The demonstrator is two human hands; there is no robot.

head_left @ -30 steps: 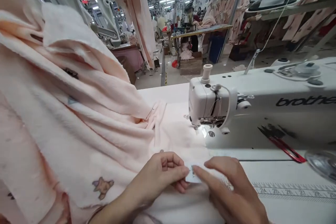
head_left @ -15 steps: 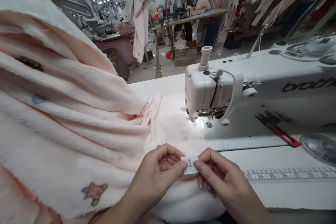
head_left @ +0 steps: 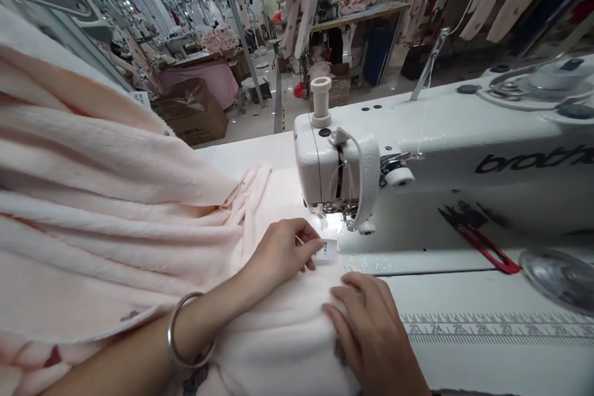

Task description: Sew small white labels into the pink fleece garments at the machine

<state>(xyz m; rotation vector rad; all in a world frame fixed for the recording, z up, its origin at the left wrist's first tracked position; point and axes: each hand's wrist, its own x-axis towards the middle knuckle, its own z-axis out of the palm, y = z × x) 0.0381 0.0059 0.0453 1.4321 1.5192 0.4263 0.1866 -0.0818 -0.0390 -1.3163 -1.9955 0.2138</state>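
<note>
My left hand (head_left: 285, 250), with a metal bangle on its wrist, pinches the left end of a small white label (head_left: 327, 251) that bears dark printing. The label is just in front of the sewing machine's needle area, over pale pink plush fabric (head_left: 278, 334). At the fabric's right edge, my right hand (head_left: 371, 322) rests with bent fingers apart, touching the cloth and not the label. Directly beyond the label is the white sewing machine head (head_left: 331, 167), its lamp lit.
Red-handled snips (head_left: 487, 247) lie right of the needle, beside a clear round object (head_left: 559, 275). A printed ruler scale (head_left: 501, 329) runs along the table's front. Bunched fabric fills the left side. A cardboard box (head_left: 190, 111) stands on the floor behind.
The label has moved from between both hands, forward toward the needle, in my left hand alone. My right hand has let go of it and come down onto the fabric. The view has shifted.
</note>
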